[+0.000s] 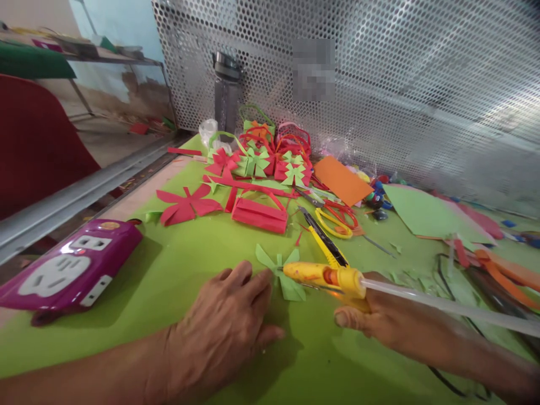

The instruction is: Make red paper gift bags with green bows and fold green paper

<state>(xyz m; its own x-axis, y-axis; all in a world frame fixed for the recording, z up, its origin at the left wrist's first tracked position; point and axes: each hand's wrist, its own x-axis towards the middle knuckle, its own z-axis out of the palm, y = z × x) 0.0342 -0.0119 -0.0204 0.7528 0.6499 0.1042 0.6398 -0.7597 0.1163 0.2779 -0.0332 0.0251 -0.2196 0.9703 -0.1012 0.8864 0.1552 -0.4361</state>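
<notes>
Presently, in the head view, the left hand [236,306] lies palm-down on the green table surface [169,259], fingers bent close together and thumb standing apart, pinching nothing visible. Its index fingertip meets the left edge of the light-green, petalled paper flower [293,288]; whether it presses the sheet firmly cannot be told at this angle. The right hand [377,312] is wrapped around the handle of the yellow plastic hot-glue gun [314,273]; the trigger finger is hidden.

For a clean bead, pin the flower by a petal, keep fingertips clear of the hot metal tip, hold the nozzle at the petals' junction, squeeze lightly and lift away promptly. Excess glue may spread or soften the paper.

The flower lies flat in front of the flap-topped red paper handbag [259,214], on the wearer's side. Its petals radiate, so it has no single long axis; visible ones point far-left, far-right and near-right. The gun's nozzle points left, over the flower's centre. Its barrel axis runs left to right, continued rightward and slightly toward the wearer by the translucent glue stick [439,302].
</notes>
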